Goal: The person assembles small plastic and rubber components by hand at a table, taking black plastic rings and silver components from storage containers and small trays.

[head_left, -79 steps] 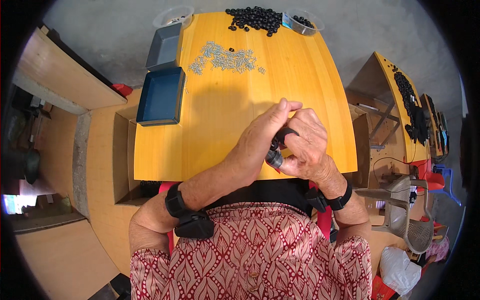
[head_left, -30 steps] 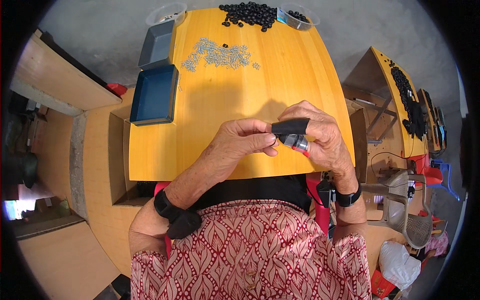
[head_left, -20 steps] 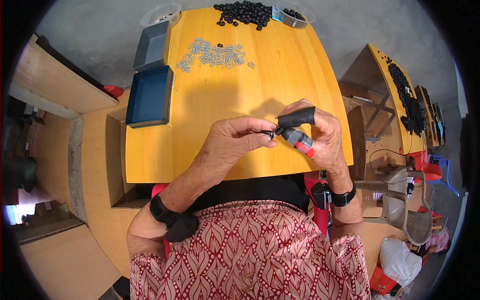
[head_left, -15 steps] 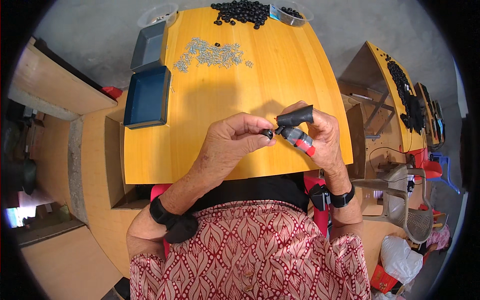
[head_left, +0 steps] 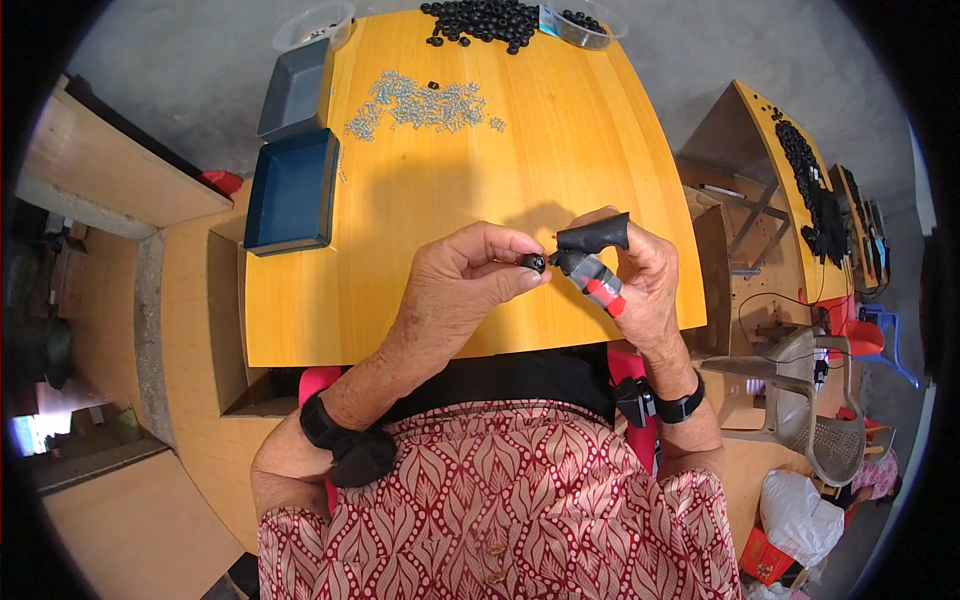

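One small black bead [head_left: 533,262] is pinched between the thumb and index finger of the left hand [head_left: 440,285], one end turned toward the right hand [head_left: 652,280]. The bead is the landmark for all positions below.

Handling: the bead looks light, stiff and smooth. It is unlikely to break in a pinch but would probably roll or slip if dropped. Grip it around its rounded side and keep the end face uncovered, as the left fingers do.

Just right of the bead, the right index finger carries a black finger sleeve [head_left: 595,234]; the thumb is bound in black, clear and red tape [head_left: 594,284]. The two tips stand close together, near the bead. Whether they grasp a small part cannot be told.

Below the bead lies the tabletop [head_left: 580,140]. Beyond the bead and to its left is a spread of small silver pieces [head_left: 415,104], with a loose black piece [head_left: 433,85] at its far side. Farther left are a blue tray [head_left: 291,190] and, behind it, a grey tray [head_left: 295,92]. Well beyond the bead, at the far edge, sits a heap of black beads [head_left: 485,22], with a clear bowl [head_left: 604,40] to its right.
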{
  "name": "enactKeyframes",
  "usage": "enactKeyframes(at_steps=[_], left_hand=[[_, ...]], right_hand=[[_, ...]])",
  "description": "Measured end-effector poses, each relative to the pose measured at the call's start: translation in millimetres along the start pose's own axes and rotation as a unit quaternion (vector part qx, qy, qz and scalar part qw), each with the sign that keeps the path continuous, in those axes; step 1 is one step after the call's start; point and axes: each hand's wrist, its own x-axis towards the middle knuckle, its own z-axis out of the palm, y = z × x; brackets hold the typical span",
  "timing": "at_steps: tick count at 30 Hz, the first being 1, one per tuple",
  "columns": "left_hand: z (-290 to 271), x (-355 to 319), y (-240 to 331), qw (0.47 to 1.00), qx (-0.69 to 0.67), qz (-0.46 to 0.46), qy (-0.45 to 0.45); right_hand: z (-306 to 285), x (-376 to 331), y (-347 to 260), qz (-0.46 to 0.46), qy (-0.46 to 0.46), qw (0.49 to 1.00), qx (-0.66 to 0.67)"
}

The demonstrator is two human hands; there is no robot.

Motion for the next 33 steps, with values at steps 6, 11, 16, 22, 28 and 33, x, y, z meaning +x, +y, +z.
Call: enactKeyframes(at_steps=[6, 11, 16, 22, 28, 33], left_hand=[[-2, 0, -2, 1.000, 0.019, 0.012, 0.003], [-1, 0, -2, 0.999, 0.035, 0.018, 0.009], [-4, 1, -6, 0.999, 0.034, 0.022, 0.011], [-8, 2, -12, 0.999, 0.038, 0.026, 0.023], [-8, 2, -10, 0.999, 0.017, -0.017, 0.039], [-13, 4, -16, 0.998, 0.042, -0.029, 0.039]], right_hand=[[4, 0, -4, -0.001, 0.005, 1.000, -0.011], [8, 0, -4, -0.016, 0.008, 0.999, -0.034], [11, 2, -9, -0.063, 0.013, 0.988, -0.138], [15, 1, -14, -0.222, 0.019, 0.928, -0.298], [17, -4, -24, -0.229, -0.043, 0.889, -0.395], [18, -5, -24, -0.244, -0.054, 0.879, -0.407]])
